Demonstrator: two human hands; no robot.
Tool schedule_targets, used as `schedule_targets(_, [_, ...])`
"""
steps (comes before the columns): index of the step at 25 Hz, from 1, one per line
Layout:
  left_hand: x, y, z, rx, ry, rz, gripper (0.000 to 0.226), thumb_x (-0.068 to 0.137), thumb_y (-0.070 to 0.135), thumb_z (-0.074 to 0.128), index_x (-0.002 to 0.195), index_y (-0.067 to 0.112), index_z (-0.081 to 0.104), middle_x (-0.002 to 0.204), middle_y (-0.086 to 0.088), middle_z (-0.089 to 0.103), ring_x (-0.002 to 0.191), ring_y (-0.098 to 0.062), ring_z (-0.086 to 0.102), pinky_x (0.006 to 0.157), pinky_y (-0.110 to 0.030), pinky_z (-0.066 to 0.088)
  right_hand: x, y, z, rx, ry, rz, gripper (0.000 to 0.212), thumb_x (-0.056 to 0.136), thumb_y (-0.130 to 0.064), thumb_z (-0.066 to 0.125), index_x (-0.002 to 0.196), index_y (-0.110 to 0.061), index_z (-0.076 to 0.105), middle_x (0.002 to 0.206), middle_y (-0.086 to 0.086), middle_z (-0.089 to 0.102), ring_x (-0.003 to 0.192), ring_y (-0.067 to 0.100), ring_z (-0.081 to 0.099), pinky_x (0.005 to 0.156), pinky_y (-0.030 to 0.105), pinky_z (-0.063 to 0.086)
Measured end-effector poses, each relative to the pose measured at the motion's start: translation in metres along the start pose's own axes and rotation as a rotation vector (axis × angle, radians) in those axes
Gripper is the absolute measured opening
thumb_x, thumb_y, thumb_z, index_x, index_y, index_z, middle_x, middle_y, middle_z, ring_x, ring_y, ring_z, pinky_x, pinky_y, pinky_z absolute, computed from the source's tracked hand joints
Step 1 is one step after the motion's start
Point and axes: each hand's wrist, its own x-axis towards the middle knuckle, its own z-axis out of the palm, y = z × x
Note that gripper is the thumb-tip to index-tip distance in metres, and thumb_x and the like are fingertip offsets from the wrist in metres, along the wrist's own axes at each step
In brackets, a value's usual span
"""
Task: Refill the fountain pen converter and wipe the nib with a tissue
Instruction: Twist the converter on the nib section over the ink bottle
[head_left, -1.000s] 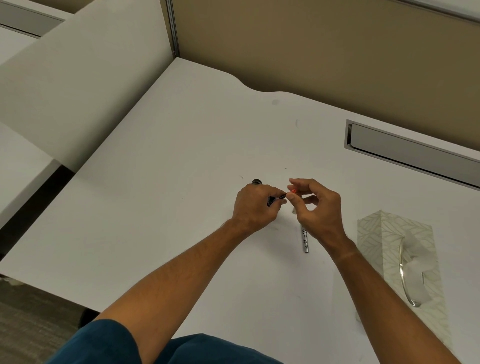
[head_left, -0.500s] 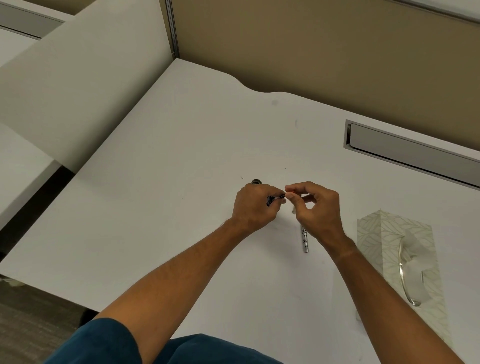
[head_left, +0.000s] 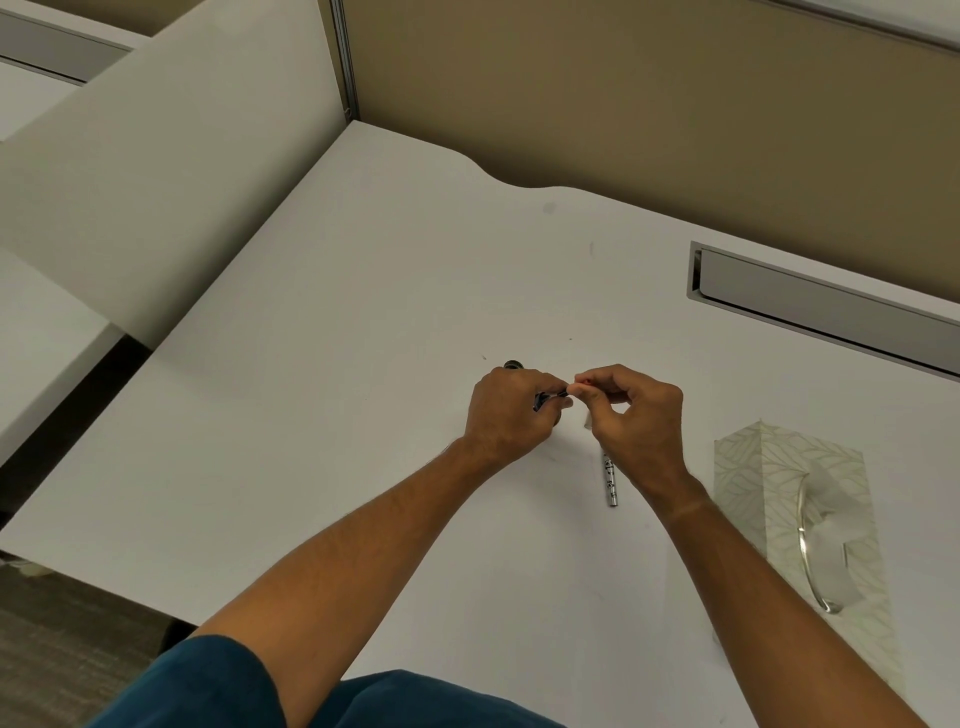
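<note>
Left hand: our left hand (head_left: 511, 410) sits just left of the frame's centre, curled closed around the dark pen section (head_left: 546, 400), of which only a short dark length shows between the fingers.
Right hand: our right hand (head_left: 636, 415) sits just right of centre, thumb and forefinger pinched narrow on a small part at the end of the pen section; a speck of red (head_left: 586, 383) shows at the pinch. We cannot tell what that small part is.
Meeting point: the fingertips of both hands touch at the middle of the frame, above the desk (head_left: 363, 364).
Pen barrel: a silver patterned tube (head_left: 609, 480) lies on the desk just below our right hand, running up and down the frame, its upper end hidden under the hand.
Dark cap-like object: a small dark round thing (head_left: 513, 364) peeks out just above our left knuckles; too small for us to identify.
Tissue box: a leaf-patterned box (head_left: 769, 467) lies at the right of the frame, well apart from the hands, a white tissue (head_left: 831, 525) standing out of its slot.
Desk slot: a grey recessed tray (head_left: 810, 301) is in the upper right.
Sleeves: blue fabric (head_left: 208, 686) fills the bottom edge.
</note>
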Motion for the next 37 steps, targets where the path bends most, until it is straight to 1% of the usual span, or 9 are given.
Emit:
schedule_targets(6, [0.0,0.001,-0.002,-0.008,-0.015,0.01,0.018,0.084,0.024,0.073,0.099,0.015,0.077,0.093,-0.003,0.078,0.082,-0.02,0.07,0.073,-0.038,0.057,-0.001,-0.002,-0.003,0.004,-0.001,-0.012,0.008,0.082,-0.005,0.077,0.09,-0.005,0.077,0.083,0.001,0.075,0.072,0.012,0.069,0.07,0.013,0.055])
schedule_targets(12, [-0.003,0.002,-0.002,-0.04,0.001,0.011,0.043,0.076,0.036,0.079,0.112,0.014,0.071,0.108,-0.003,0.075,0.099,-0.02,0.069,0.085,-0.038,0.056,-0.003,0.0,-0.008,0.029,0.032,0.003,0.011,0.083,-0.008,0.077,0.094,-0.007,0.076,0.084,-0.003,0.073,0.075,0.007,0.069,0.072,0.01,0.053])
schedule_targets(14, [-0.005,0.003,-0.004,-0.078,0.008,0.018,0.047,0.073,0.038,0.08,0.113,0.014,0.07,0.11,-0.002,0.074,0.102,-0.018,0.068,0.088,-0.035,0.055,-0.005,0.001,-0.011,0.066,0.053,0.035,0.012,0.083,-0.012,0.077,0.096,-0.01,0.076,0.084,-0.005,0.073,0.077,0.004,0.07,0.072,0.009,0.052])
schedule_targets(18, [-0.009,0.003,-0.008,-0.231,0.069,-0.018,0.04,0.075,0.025,0.078,0.112,0.012,0.07,0.111,-0.002,0.072,0.102,-0.011,0.065,0.087,-0.027,0.055,-0.008,0.002,-0.016,0.172,0.099,0.116,0.013,0.084,-0.014,0.077,0.096,-0.018,0.075,0.083,-0.015,0.072,0.074,0.003,0.071,0.069,0.011,0.054])
schedule_targets(20, [-0.012,0.003,-0.011,-0.311,0.116,-0.066,0.035,0.075,0.019,0.072,0.109,0.011,0.071,0.107,0.002,0.071,0.097,-0.005,0.063,0.084,-0.02,0.054,-0.011,0.003,-0.016,0.205,0.112,0.137,0.015,0.084,-0.013,0.077,0.096,-0.02,0.074,0.082,-0.016,0.072,0.07,0.004,0.072,0.068,0.011,0.054])
schedule_targets(22, [-0.013,0.004,-0.014,-0.368,0.143,-0.114,0.034,0.074,0.015,0.067,0.107,0.01,0.071,0.105,0.005,0.069,0.097,-0.006,0.063,0.084,-0.016,0.052,-0.014,0.004,-0.016,0.214,0.12,0.147,0.015,0.084,-0.013,0.077,0.097,-0.02,0.074,0.084,-0.015,0.073,0.072,0.005,0.072,0.068,0.013,0.055])
schedule_targets(27, [-0.015,0.005,-0.018,-0.432,0.138,-0.174,0.044,0.065,0.011,0.058,0.106,0.006,0.071,0.106,-0.005,0.071,0.1,-0.019,0.066,0.088,-0.026,0.055,-0.015,0.007,-0.017,0.209,0.132,0.159,0.015,0.085,-0.015,0.076,0.097,-0.024,0.073,0.086,-0.016,0.073,0.077,0.008,0.073,0.072,0.02,0.059])
schedule_targets(33, [-0.015,0.004,-0.018,-0.429,0.131,-0.191,0.044,0.062,0.01,0.056,0.103,0.005,0.072,0.103,-0.003,0.071,0.099,-0.019,0.066,0.089,-0.03,0.055,-0.015,0.012,-0.018,0.194,0.134,0.165,0.017,0.087,-0.016,0.074,0.097,-0.03,0.072,0.084,-0.022,0.073,0.078,0.011,0.073,0.075,0.031,0.062])
schedule_targets(37, [-0.015,0.006,-0.018,-0.424,0.123,-0.187,0.044,0.062,0.01,0.055,0.103,0.005,0.073,0.102,-0.004,0.072,0.099,-0.017,0.066,0.089,-0.03,0.055,-0.014,0.012,-0.018,0.205,0.145,0.16,0.017,0.087,-0.016,0.073,0.096,-0.03,0.072,0.084,-0.023,0.073,0.077,0.01,0.074,0.074,0.029,0.062])
